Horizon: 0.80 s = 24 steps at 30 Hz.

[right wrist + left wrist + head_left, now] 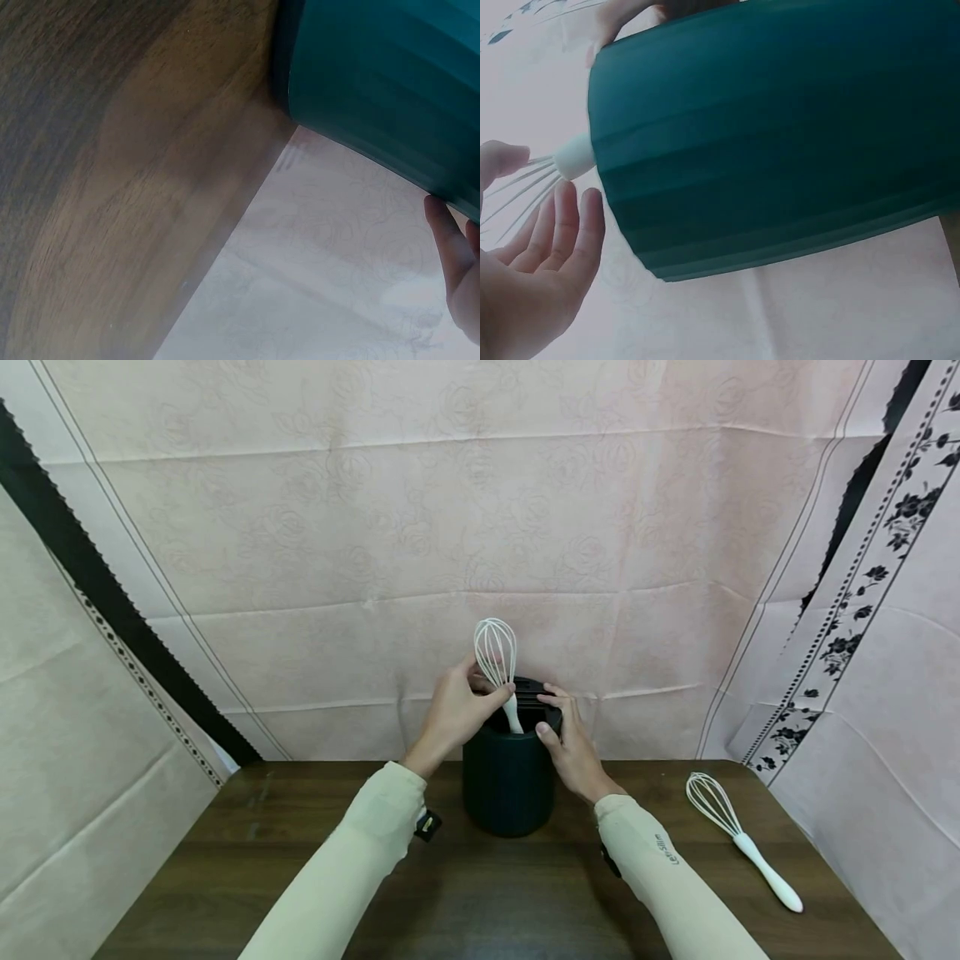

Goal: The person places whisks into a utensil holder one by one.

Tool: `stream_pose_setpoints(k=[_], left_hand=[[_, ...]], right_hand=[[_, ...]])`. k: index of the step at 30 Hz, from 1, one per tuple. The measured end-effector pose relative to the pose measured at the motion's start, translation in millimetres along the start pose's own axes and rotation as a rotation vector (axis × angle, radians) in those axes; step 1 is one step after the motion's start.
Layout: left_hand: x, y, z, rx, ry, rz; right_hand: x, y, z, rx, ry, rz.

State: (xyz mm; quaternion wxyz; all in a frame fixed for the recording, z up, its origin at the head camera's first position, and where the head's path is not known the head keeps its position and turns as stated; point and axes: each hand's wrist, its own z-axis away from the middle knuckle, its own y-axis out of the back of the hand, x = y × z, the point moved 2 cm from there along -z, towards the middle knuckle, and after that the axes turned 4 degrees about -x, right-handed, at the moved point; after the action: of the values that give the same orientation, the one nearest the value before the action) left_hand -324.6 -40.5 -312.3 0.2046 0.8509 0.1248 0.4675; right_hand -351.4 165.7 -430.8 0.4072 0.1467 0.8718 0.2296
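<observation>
A dark green, ribbed utensil holder stands upright on the table, with a black slotted divider at its mouth. My left hand pinches a white whisk near where its wires meet the handle. The wires point up, and the handle's lower end dips inside the holder's rim. In the left wrist view the thumb lies against the wires, with the fingers on the other side. My right hand grips the holder's right rim, thumb on the near side and fingers over the top.
A second white whisk lies at the table's right, wires toward the back. The brown wooden table ends at a pale cloth backdrop behind the holder. Similar cloth hangs on both sides.
</observation>
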Motion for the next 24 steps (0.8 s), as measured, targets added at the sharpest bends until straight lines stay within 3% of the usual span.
stream_pose_setpoints(k=[9, 18, 24], left_hand=[[4.4, 8.2, -0.1, 0.077, -0.063, 0.101], [4.2, 11.9, -1.1, 0.150, -0.102, 0.090], [-3.8, 13.2, 2.3, 0.138, -0.070, 0.070]], right_hand=[[0, 0, 0, 0.004, -0.019, -0.004], [1, 0, 1, 0.005, -0.020, -0.005], [1, -1, 0, 0.008, -0.025, -0.019]])
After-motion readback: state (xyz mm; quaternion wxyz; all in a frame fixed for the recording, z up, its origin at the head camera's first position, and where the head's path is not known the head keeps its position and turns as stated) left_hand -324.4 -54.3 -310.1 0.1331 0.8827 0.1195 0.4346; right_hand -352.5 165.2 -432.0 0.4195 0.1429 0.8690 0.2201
